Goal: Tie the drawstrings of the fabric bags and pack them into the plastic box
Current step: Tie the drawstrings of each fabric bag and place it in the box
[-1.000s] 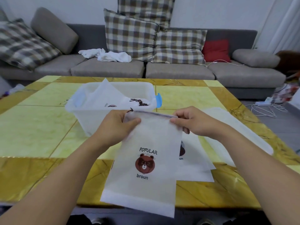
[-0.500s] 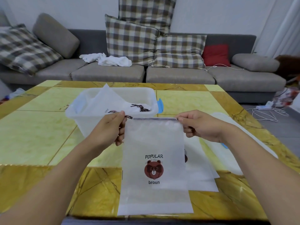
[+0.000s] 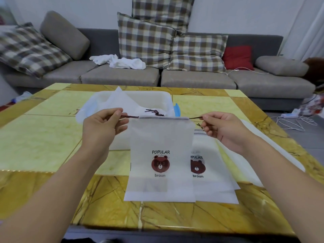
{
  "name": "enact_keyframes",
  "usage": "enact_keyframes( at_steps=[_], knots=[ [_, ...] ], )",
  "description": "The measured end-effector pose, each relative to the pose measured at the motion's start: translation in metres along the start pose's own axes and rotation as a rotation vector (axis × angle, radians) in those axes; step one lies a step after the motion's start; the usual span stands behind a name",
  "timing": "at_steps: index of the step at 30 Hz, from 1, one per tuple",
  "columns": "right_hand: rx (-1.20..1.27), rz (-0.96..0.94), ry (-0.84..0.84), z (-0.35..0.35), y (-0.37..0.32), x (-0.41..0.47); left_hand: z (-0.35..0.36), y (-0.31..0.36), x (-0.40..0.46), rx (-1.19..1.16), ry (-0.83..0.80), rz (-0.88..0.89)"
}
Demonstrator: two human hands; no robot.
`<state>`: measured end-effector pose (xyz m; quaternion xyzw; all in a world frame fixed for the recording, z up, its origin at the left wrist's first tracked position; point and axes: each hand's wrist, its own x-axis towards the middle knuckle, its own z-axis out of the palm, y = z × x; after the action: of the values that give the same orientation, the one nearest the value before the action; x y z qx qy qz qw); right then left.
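Progress check. Bag [image 3: 162,155] hangs in front of me over the tabletop [image 3: 43,137], mouth not yet cinched. My left hand [image 3: 103,127] pinches the left drawstring [image 3: 130,117]; my right hand [image 3: 222,128] pinches the right drawstring [image 3: 195,118], both pulled outward. Box [image 3: 163,97] behind already holds what looks like at least one tied bag. A stack [image 3: 210,171] of untied bags waits on the tabletop. I judge it mid-task.

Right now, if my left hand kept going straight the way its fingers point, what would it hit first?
The left hand points right, along the drawstring it pinches, so it would likely meet the top edge of the held bag first. The box sits just behind, though depth is hard to judge.
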<state>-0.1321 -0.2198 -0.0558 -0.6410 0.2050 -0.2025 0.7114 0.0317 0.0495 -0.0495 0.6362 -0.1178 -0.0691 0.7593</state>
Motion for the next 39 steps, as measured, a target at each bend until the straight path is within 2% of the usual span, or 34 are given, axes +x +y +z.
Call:
enact_keyframes(
  at_steps=[2, 6, 8, 12, 14, 16, 19, 22, 24, 26, 29, 32, 35, 37, 39],
  knots=[
    [0.137, 0.033, 0.032, 0.007, 0.0, 0.002, 0.001, 0.001, 0.0, -0.083, 0.025, -0.031],
    [0.511, 0.156, 0.111, 0.019, 0.002, 0.008, 0.008, 0.007, 0.0, -0.411, 0.016, -0.247],
    [0.562, 0.186, 0.118, 0.022, 0.001, 0.01, 0.01, 0.009, 0.001, -0.533, -0.023, -0.323],
    [0.435, 0.118, 0.1, 0.024, 0.0, 0.011, 0.016, 0.011, -0.003, -0.697, -0.027, -0.415],
    [0.317, 0.062, 0.058, 0.021, -0.003, 0.01, 0.016, 0.01, -0.004, -0.699, -0.023, -0.38],
    [0.1, -0.005, 0.006, 0.017, -0.004, 0.009, 0.012, 0.009, -0.001, -0.562, -0.012, -0.257],
    [-0.234, -0.085, 0.012, 0.009, -0.002, 0.007, 0.0, 0.007, 0.005, -0.208, 0.096, 0.02],
    [-0.349, -0.102, 0.06, 0.001, -0.001, 0.006, -0.014, 0.004, 0.013, -0.097, 0.213, 0.116],
    [-0.251, -0.081, 0.086, -0.002, -0.001, 0.006, -0.02, 0.002, 0.017, -0.12, 0.234, 0.073],
    [-0.048, -0.009, 0.065, -0.001, 0.001, 0.005, -0.021, 0.002, 0.018, -0.212, 0.192, -0.013],
    [0.315, 0.129, 0.04, 0.012, 0.004, 0.007, -0.015, 0.005, 0.018, -0.466, 0.115, -0.156],
    [0.528, 0.181, -0.013, 0.023, 0.003, 0.009, -0.011, 0.01, 0.013, -0.764, 0.091, -0.276],
    [0.553, 0.126, -0.095, 0.034, 0.001, 0.01, -0.012, 0.018, 0.007, -0.987, 0.05, -0.374],
    [0.525, 0.037, -0.054, 0.038, -0.002, 0.011, -0.011, 0.019, 0.002, -1.026, 0.017, -0.418],
    [0.71, 0.024, -0.045, 0.041, -0.008, 0.011, -0.008, 0.016, -0.001, -1.022, -0.022, -0.454]
  ],
)
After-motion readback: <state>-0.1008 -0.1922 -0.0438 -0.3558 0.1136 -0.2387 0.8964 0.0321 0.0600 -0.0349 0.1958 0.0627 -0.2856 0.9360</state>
